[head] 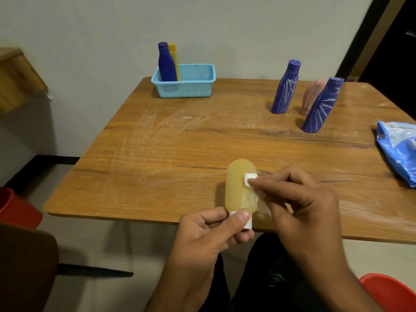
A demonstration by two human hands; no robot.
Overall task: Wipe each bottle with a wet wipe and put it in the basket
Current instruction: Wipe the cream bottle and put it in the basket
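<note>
Amber bottle [239,185] at table's [157,154] 6 o'clock edge: your left hand [216,233] pinches white cap; right hand [292,199] pinches wet wipe [249,180] against body. Likely light, smooth, slippery when wet; hold by cap.

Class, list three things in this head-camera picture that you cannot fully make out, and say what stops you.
1. Pink bottle: largely hidden behind the nearer streaked blue bottle.
2. Blue wet-wipe packet: cut off by the right edge.
3. Yellow bottle in the basket: mostly hidden behind the clean blue bottle.
4. White cap of the amber bottle: partly covered by the left hand.
</note>
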